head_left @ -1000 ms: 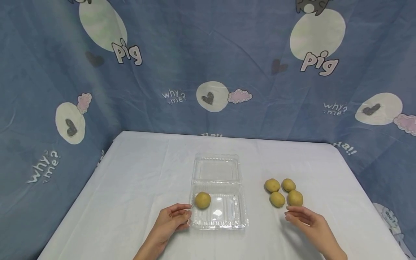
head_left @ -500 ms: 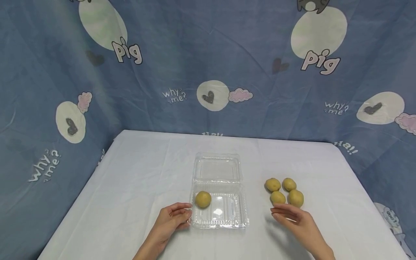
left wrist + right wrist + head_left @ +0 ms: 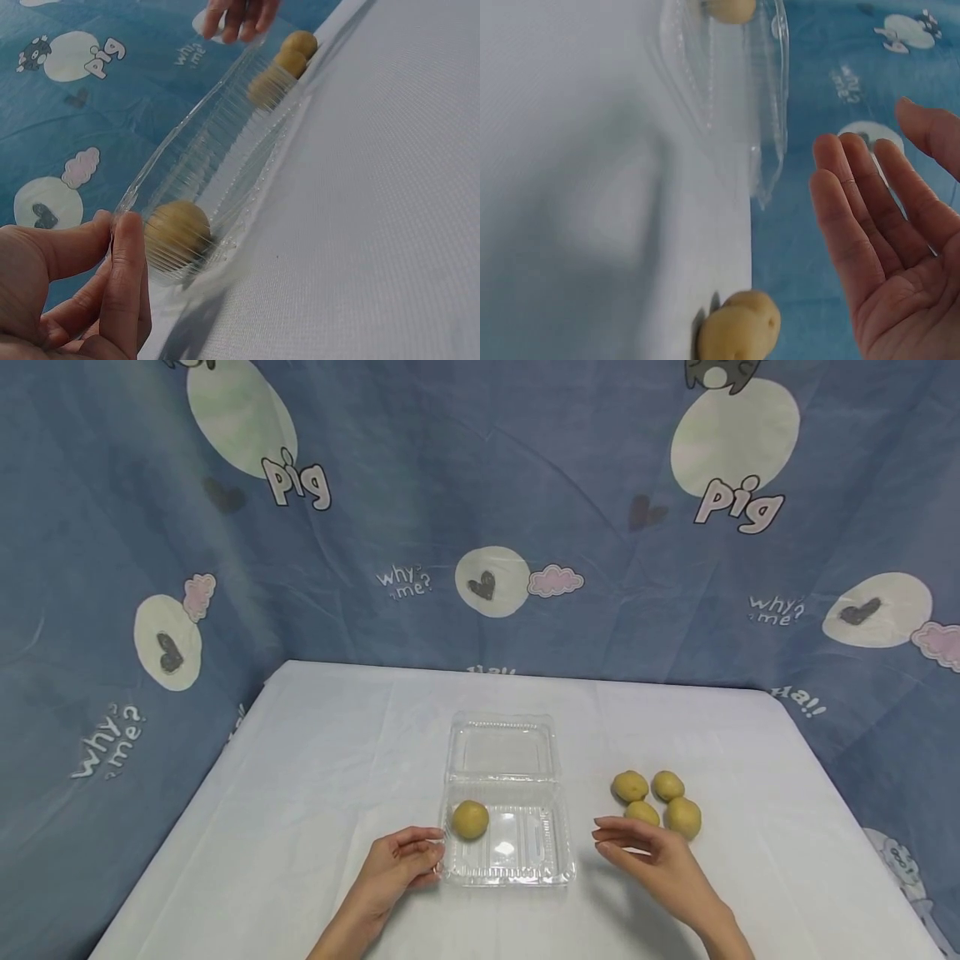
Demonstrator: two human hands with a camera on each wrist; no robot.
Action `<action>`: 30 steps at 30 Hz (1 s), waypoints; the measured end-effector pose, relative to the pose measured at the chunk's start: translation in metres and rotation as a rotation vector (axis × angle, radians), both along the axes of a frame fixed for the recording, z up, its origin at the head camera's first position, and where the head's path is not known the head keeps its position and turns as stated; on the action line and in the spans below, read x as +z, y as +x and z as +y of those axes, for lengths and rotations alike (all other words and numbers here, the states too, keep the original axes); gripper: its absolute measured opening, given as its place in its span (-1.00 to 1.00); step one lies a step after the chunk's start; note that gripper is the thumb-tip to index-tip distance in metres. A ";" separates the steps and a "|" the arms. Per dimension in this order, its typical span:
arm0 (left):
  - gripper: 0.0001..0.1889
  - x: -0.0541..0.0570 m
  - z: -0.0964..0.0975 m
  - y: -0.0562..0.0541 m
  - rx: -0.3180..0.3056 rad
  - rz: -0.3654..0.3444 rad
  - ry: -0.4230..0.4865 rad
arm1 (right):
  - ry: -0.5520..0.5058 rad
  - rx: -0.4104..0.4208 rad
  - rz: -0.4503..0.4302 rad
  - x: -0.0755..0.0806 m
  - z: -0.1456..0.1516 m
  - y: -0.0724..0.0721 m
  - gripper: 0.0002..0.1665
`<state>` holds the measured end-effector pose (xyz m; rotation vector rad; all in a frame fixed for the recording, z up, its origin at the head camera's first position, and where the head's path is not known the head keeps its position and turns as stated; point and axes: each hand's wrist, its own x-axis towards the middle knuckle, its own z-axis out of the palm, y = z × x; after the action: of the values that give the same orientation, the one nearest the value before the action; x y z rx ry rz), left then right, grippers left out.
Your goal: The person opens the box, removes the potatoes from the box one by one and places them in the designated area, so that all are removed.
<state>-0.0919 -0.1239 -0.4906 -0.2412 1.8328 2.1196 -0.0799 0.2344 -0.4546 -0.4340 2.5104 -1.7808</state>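
Observation:
A clear plastic clamshell container point(image 3: 542, 852) lies on the white table with its lid laid back. One potato point(image 3: 470, 820) sits in the left part of its base. My left hand point(image 3: 401, 864) is at the left side; in the left wrist view its thumb and fingers pinch the container's rim point(image 3: 129, 196). Between the container and several loose potatoes point(image 3: 683, 818) hovers my right hand point(image 3: 651, 867), partly covering a near potato point(image 3: 642, 812). The right wrist view has the right hand point(image 3: 900, 240) with extended fingers and nothing in its palm.
A white cloth covers the table point(image 3: 337, 735). Behind it and along both sides hangs a blue printed curtain point(image 3: 352, 527). The container's lid point(image 3: 501, 747) lies flat toward the back.
My right hand has moved left, from beside the loose potatoes toward the container, with nothing in it. The left hand stays at the container's rim, and the potatoes stay put.

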 end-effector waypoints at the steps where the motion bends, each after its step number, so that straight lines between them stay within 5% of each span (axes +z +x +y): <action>1: -0.59 0.000 0.000 0.000 -0.002 0.003 0.000 | -0.011 0.004 -0.003 0.001 -0.002 -0.001 -0.67; 20: -0.59 -0.001 -0.001 0.000 -0.005 -0.006 -0.010 | -0.055 0.184 0.063 0.002 -0.045 -0.010 -0.64; 30: -0.60 -0.001 -0.001 0.000 0.002 -0.003 0.001 | -0.092 0.215 -0.016 -0.005 -0.065 -0.012 -0.60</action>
<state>-0.0915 -0.1247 -0.4912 -0.2463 1.8307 2.1200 -0.0920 0.1692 -0.4591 -0.6631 2.2776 -1.8123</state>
